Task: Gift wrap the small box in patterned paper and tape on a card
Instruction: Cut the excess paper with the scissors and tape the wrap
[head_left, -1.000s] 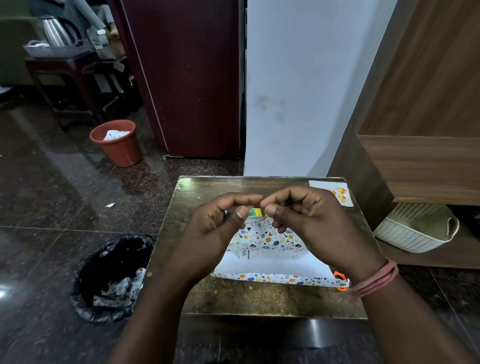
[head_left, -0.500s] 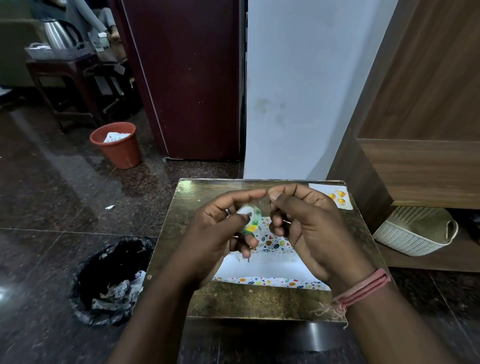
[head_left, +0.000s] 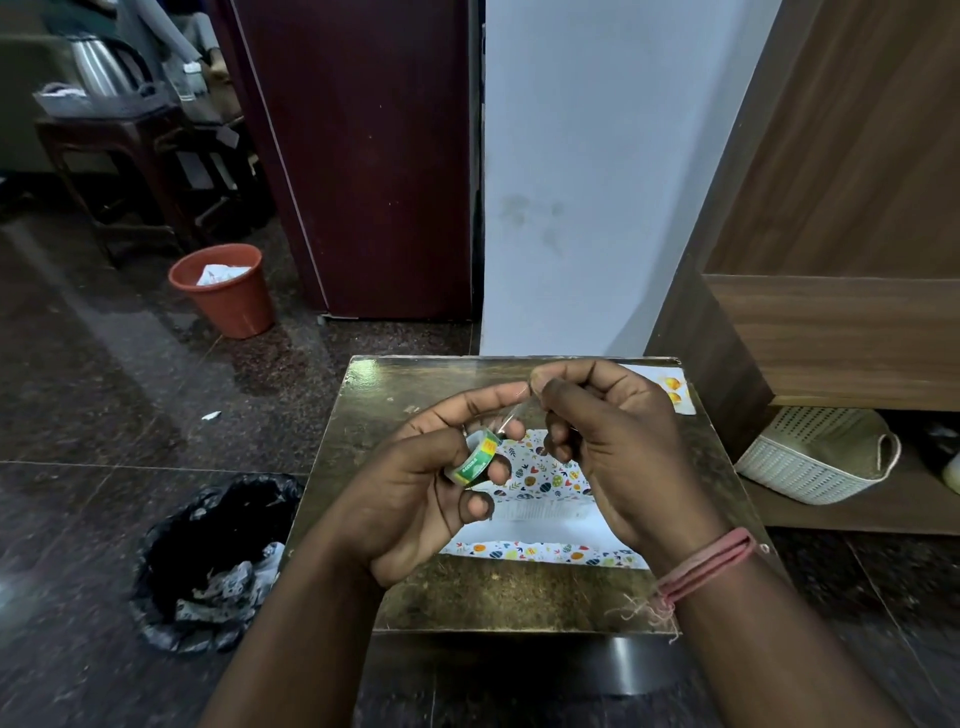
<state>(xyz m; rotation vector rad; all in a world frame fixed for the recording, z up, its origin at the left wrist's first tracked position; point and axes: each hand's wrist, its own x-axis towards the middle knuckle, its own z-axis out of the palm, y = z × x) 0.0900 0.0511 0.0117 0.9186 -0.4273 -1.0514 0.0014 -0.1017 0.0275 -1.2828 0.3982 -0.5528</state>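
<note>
Patterned paper (head_left: 545, 475) lies mostly hidden behind both hands' fingers (head_left: 493, 470).

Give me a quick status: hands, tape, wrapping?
Left hand holds tape roll. Right hand pinches its free end. Patterned paper lies half-folded beneath on the table. Nothing obstructing.

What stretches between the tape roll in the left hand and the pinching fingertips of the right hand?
In the head view, a clear strip of tape runs from the tape roll, gripped by the left hand, up to the right hand.
</note>
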